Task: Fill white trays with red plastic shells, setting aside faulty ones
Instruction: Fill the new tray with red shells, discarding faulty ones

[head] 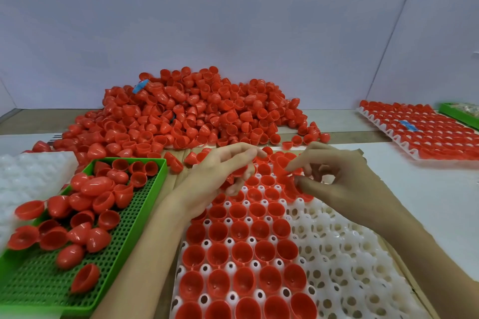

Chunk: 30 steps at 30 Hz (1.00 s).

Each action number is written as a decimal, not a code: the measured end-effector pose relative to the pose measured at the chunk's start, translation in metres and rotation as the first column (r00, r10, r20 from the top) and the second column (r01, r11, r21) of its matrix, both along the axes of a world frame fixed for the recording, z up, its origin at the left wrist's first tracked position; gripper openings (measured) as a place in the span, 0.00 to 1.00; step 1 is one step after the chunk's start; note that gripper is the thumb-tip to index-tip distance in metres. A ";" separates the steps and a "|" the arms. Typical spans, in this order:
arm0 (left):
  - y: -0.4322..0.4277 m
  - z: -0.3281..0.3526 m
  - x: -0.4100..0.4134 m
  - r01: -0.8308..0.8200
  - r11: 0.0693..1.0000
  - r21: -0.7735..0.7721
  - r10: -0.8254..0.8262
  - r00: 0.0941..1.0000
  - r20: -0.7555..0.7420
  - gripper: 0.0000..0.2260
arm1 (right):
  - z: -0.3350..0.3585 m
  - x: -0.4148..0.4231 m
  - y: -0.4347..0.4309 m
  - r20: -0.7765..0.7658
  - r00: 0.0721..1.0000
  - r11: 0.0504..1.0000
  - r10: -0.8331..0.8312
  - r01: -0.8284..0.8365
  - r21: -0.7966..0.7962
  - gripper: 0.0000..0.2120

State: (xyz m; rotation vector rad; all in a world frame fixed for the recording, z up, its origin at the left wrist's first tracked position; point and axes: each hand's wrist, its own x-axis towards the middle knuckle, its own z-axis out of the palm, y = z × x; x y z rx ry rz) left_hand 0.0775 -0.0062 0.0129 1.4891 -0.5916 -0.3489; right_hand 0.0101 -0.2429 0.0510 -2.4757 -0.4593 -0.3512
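Note:
A white tray (344, 261) with round sockets lies in front of me; its left columns hold red shells (242, 254), open side up, and its right part shows bare sockets. My left hand (220, 176) hovers over the tray's far left end, curled around several red shells (239, 172). My right hand (342, 176) is over the tray's far end, its thumb and fingers pinching a red shell (287, 181) at a socket there. A big heap of loose red shells (191, 111) lies behind the tray.
A green perforated tray (121, 238) at the left holds a loose scatter of red shells. Beside it at the far left sits a stack of white trays (28, 176). A filled tray (425, 129) rests at the far right, with a green tray (456, 111) behind it.

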 end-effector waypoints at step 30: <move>0.010 -0.001 0.010 -0.430 0.865 -0.259 0.387 0.900 -0.201 0.06 | -0.009 0.000 -0.024 -0.212 0.977 0.981 0.033 -0.072 -0.179 0.03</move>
